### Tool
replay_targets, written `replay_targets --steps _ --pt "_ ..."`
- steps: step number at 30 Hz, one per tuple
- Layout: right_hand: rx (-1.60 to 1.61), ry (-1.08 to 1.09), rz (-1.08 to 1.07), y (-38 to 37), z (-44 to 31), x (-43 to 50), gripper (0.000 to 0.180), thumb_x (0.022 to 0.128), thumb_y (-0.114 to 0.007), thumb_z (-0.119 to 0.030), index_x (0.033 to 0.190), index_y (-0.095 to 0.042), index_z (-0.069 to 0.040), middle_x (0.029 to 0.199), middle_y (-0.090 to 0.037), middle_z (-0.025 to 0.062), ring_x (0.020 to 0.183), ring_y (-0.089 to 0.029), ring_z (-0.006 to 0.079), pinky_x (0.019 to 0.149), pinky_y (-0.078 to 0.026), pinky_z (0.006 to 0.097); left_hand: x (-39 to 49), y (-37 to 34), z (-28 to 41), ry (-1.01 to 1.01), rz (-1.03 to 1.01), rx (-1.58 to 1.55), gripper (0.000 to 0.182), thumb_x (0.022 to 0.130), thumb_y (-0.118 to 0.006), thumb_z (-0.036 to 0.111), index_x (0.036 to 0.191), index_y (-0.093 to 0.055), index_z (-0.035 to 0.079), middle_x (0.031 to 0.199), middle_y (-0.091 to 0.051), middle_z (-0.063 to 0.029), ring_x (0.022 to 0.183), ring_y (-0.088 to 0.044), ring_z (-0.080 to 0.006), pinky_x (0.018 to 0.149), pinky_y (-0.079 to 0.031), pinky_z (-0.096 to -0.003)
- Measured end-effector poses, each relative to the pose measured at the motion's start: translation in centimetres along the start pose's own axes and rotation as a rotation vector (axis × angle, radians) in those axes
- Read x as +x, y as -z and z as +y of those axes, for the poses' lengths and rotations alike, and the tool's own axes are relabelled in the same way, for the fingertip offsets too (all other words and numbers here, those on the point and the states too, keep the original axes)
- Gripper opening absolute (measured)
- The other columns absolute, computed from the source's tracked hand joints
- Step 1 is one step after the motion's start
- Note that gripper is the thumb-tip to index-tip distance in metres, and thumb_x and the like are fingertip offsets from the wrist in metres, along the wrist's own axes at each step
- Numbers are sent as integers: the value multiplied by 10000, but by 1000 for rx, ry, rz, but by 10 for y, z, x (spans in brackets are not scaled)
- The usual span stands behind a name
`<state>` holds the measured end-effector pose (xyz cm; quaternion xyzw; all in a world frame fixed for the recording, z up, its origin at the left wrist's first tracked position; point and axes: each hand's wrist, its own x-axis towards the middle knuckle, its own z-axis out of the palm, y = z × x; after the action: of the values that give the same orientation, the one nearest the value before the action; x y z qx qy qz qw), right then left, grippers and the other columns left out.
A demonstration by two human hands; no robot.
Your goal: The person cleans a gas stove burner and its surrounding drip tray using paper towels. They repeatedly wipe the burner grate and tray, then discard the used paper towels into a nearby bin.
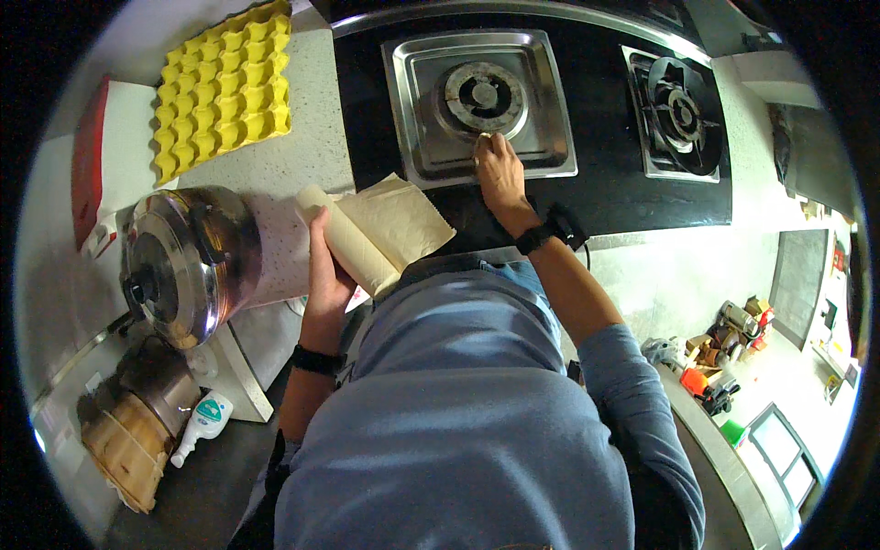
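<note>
My left hand point(328, 278) holds a roll of beige paper towel point(354, 244), with a loose sheet point(399, 216) spread out to its right, over the edge of the black cooktop point(454, 213). My right hand point(500, 168) is at the front inner part of the steel drip tray point(419, 155), just in front of the round gas burner point(483, 95). Its fingers are bunched together around a small pale piece, seemingly crumpled paper, mostly hidden by them. The burner has no pot support on it.
A yellow egg tray point(223, 89) lies on the speckled counter point(309, 89) at the left. Nearer stands a large lidded steel pot point(192, 265). A second burner point(685, 118) with a black pot support is at the right. A white bottle point(204, 423) stands low at the left.
</note>
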<state>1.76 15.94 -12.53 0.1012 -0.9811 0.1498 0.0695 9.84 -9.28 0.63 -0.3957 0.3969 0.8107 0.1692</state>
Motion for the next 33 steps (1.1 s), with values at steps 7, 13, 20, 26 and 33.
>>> replay_targets --steps 7,13,20,26,33 --pt "-94 93 -64 -7 -23 9 408 697 -610 -47 1087 -520 30 993 -500 131 940 -531 269 797 -495 317 8 4 7 2 -73 9 640 828 -543 524 1248 -420 57 1162 -499 -133 1085 -511 -261 930 -424 -403" --pt "149 88 10 -3 -56 24 265 771 -513 -33 1023 -591 -59 959 -527 114 897 -551 274 776 -492 364 -6 16 7 -34 -88 -93 619 837 -538 513 1242 -433 57 1178 -508 -118 1097 -513 -251 938 -423 -400" --pt "819 -359 49 17 -35 -1 206 785 -575 24 969 -616 -59 862 -652 94 796 -607 256 703 -486 322 -8 43 -4 -74 -37 -159 561 870 -488 494 1230 -465 64 1187 -523 -105 1101 -517 -228 944 -421 -363" --pt "575 -232 48 18 -21 4 156 794 -558 -5 941 -603 -34 875 -652 72 784 -620 208 671 -477 314 -11 37 -12 -66 -90 -200 530 885 -464 495 1197 -492 68 1159 -554 -102 1089 -528 -221 950 -419 -364" --pt "-129 545 177 21 -37 59 153 709 -624 -150 861 -627 -132 787 -600 -3 897 -479 202 740 -381 359 -22 44 -34 -144 -187 -246 471 921 -412 445 1213 -478 81 1180 -545 -93 1113 -514 -223 964 -410 -372"
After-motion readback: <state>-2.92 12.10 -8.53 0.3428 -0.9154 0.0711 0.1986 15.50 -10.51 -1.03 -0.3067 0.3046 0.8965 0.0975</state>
